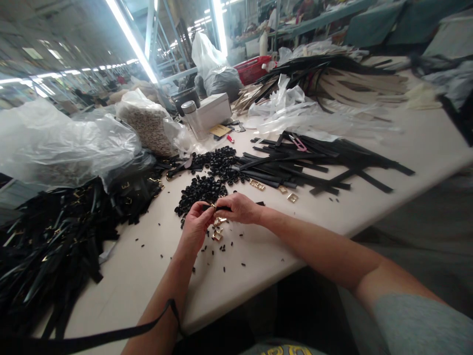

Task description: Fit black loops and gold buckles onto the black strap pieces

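Observation:
My left hand (195,222) and my right hand (239,208) meet at the middle of the table, fingers pinched together. Between them runs a black strap (223,208), and its tail shows past the right hand. A small gold buckle (213,206) sits on the strap at the left fingertips, partly hidden by them. Loose gold buckles (217,235) lie just under the hands. Right behind the hands is a pile of small black loops (201,191). More gold buckles (292,197) rest to the right, beside a heap of flat black straps (295,165).
Black straps with gold buckles (48,241) cover the table's left side. Behind stand plastic bags (144,118), a clear bottle (195,121) and a white box (214,111). Pink-handled snips (298,143) lie on the straps. Small black bits dot the white table (258,251).

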Motion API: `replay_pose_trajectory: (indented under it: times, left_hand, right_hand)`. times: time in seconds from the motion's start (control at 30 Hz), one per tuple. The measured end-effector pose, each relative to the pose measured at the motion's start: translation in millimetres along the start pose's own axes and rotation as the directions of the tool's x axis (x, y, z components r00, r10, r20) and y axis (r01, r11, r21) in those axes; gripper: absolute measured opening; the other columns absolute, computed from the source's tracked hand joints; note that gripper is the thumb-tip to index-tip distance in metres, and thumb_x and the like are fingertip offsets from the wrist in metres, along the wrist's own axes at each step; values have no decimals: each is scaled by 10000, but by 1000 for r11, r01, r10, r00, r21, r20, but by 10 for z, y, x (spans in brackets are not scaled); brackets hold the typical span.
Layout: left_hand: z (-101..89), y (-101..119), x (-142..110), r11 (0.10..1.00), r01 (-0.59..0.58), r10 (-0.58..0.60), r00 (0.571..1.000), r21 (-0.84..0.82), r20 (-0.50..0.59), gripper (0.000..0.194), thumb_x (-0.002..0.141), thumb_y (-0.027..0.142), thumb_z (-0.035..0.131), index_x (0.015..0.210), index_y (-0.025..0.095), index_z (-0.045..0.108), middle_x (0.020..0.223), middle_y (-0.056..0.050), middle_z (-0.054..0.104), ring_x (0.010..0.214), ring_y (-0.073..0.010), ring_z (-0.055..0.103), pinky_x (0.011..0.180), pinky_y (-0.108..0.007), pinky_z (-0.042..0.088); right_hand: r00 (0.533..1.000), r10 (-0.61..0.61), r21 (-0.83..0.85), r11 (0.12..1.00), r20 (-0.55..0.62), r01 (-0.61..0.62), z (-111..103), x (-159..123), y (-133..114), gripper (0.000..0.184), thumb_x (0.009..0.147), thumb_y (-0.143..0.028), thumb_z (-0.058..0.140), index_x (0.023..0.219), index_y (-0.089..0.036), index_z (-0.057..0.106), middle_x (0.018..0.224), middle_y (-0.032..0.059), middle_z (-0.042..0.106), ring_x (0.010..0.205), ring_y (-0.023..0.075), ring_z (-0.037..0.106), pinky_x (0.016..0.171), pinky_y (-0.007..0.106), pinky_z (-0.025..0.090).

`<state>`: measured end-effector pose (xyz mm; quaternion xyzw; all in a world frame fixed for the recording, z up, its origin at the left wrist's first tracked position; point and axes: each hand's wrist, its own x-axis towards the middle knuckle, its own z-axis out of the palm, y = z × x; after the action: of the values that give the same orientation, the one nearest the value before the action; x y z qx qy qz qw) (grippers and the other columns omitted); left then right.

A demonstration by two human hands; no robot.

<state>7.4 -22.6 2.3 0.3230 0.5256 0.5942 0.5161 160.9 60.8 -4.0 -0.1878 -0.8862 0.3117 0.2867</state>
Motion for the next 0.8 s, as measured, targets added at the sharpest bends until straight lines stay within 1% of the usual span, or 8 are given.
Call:
replay_pose_trajectory:
  times: [0.1, 0.27, 0.33, 0.43, 0.53, 0.67, 0.8]
  left_hand:
    - [10, -15, -16, 1000, -25, 25, 1000, -10, 13, 359, 591, 299, 825, 804, 201, 553, 728, 40, 618, 608, -91, 588, 585, -209, 480]
    - [-16, 32, -36, 1000, -6, 4, 995, 12, 102, 276, 637, 294, 794, 824, 188, 621, 764, 7, 656, 679, -112, 625, 672, -235, 505]
    - [-21, 39, -41, 999, -6, 3, 994, 32, 107, 256, 650, 302, 786, 827, 181, 645, 775, -5, 667, 697, -120, 633, 695, -244, 509]
    - [-22, 20, -36, 996, -13, 3, 995, 94, 99, 253, 648, 301, 799, 817, 170, 664, 758, -8, 672, 666, -108, 621, 671, -229, 503]
    - [-29, 7, -21, 995, 9, -18, 996, 98, 91, 256, 648, 322, 805, 789, 159, 667, 732, -16, 674, 640, -110, 617, 637, -229, 503]
    - [-48, 45, -2, 998, 4, -6, 1000, 70, 22, 276, 610, 320, 825, 765, 156, 667, 696, -8, 666, 587, -102, 603, 606, -225, 498]
    - [-78, 98, 14, 997, -17, 20, 999, 75, -40, 274, 591, 313, 828, 743, 150, 669, 703, -4, 661, 582, -94, 593, 609, -222, 491]
  right_hand:
    - [1000, 17, 20, 1000, 0, -17, -10, -4, -10, 187, 864, -290, 581, 765, -146, 648, 636, -23, 590, 566, 75, 451, 559, 200, 273]
    - [997, 73, 82, 994, 23, -74, -65, -21, -49, 265, 859, -344, 568, 709, -135, 633, 576, -43, 523, 544, 64, 394, 539, 197, 252]
    - [996, 85, 72, 994, 21, -86, -71, -26, -51, 257, 848, -346, 572, 714, -137, 636, 568, -46, 510, 536, 62, 384, 533, 195, 253]
    - [998, 65, -16, 998, 2, -65, -56, -32, -42, 232, 828, -327, 584, 691, -146, 632, 565, -42, 513, 533, 65, 386, 534, 201, 252]
    - [999, 39, -65, 997, 10, -38, -54, -34, -45, 213, 830, -320, 576, 723, -154, 658, 618, -19, 578, 561, 75, 425, 549, 205, 264]
    - [993, 95, -52, 994, 71, -91, -122, -28, -96, 183, 828, -259, 543, 814, -151, 691, 658, -3, 624, 570, 81, 450, 556, 206, 277]
    - [982, 144, -80, 988, 125, -135, -220, -19, -142, 161, 806, -231, 544, 797, -145, 679, 624, -12, 594, 553, 82, 424, 543, 208, 265]
